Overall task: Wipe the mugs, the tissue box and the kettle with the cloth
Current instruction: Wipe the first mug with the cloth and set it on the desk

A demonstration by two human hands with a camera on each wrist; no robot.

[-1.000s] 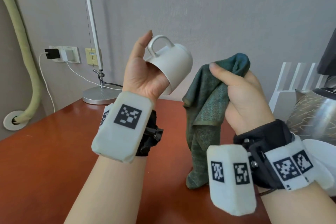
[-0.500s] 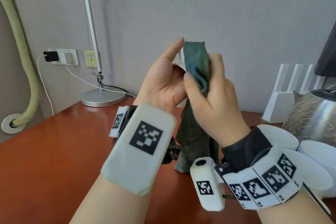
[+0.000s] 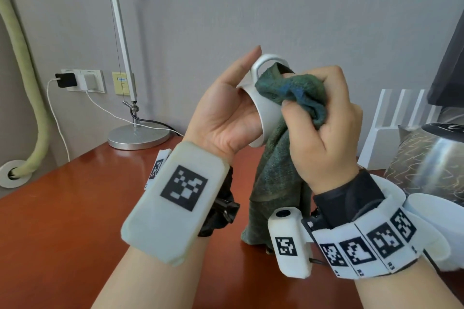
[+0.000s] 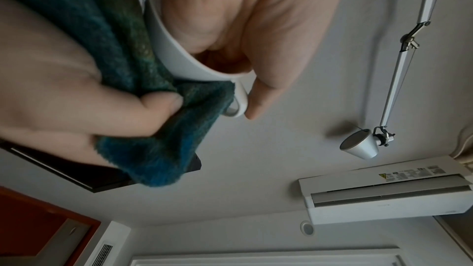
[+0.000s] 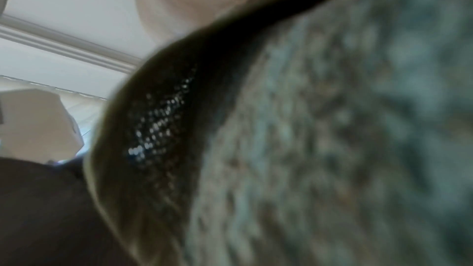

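A white mug [image 3: 267,110] is held sideways in the air above the table, handle up. My left hand [image 3: 226,110] grips it with fingers inside its mouth, as the left wrist view shows the mug [image 4: 179,56] over my left hand [image 4: 243,17]. My right hand [image 3: 324,128] grips a bunched green cloth [image 3: 296,93] and presses it against the mug's outer side by the handle. The rest of the cloth hangs down to the table. In the right wrist view the cloth [image 5: 307,128] fills the frame, blurred. A shiny kettle [image 3: 431,155] stands at the right edge.
A red-brown table [image 3: 62,221] lies below my hands. Another white mug [image 3: 431,211] sits at the right behind my right wrist. A desk lamp base [image 3: 138,137] stands at the back left by the wall, with a cable. A white rack [image 3: 396,128] stands at the back right.
Both hands came together from apart. The cloth, first hanging beside the mug, now bunches against its side near the handle, and the mug shows again after being hidden.
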